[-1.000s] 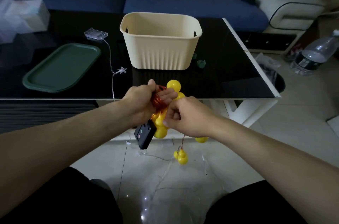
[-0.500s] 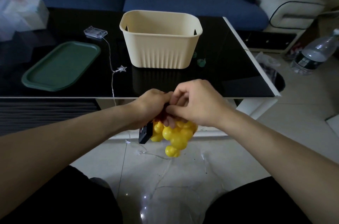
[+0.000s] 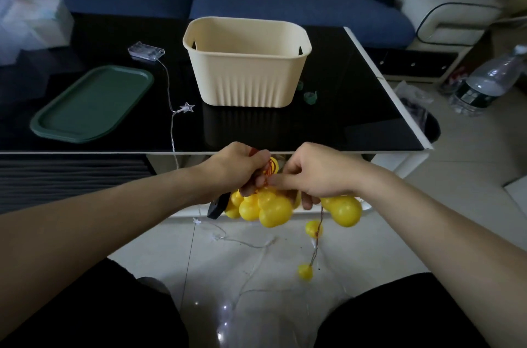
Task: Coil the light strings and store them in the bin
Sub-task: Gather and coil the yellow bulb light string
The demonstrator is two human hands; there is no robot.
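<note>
2 hands meet just in front of the surface (image 3: 328, 119) edge: your left hand (image 3: 236, 169) grips the coiled red wire and the cluster of yellow duck lights (image 3: 265, 206), with the black battery box (image 3: 218, 205) hanging under it; your right hand (image 3: 316, 173) pinches the same string, 1 duck (image 3: 343, 209) beneath it and 2 small ones (image 3: 313, 228) dangling toward the floor. A clear star light string (image 3: 186, 108) trails from the floor up onto the surface to its battery case (image 3: 146, 51). Farther back stand the beige bin (image 3: 246, 76) and, well left of it, a green tray (image 3: 91, 103)
</note>
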